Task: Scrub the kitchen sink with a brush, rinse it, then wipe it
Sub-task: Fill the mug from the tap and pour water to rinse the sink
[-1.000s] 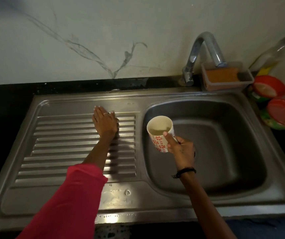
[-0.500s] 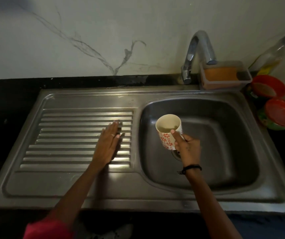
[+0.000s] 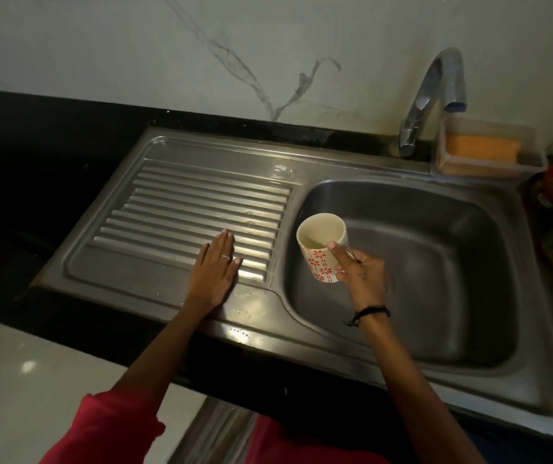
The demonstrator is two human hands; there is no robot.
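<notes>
Sink [image 3: 301, 182] drain hidden behind right hand [image 3: 363, 274], mug [image 3: 322, 249]

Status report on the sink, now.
Left hand flat on drainboard. Right hand grips mug over basin. Tap not running. Nothing in the way.

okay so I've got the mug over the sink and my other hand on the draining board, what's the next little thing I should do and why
Probably tip the mug toward the drainboard and pour. Your right hand holds it upright above the basin with a little liquid inside, and your left hand lies flat on the ridges, ready to spread a rinse toward the basin. The tap shows no running water.
</notes>
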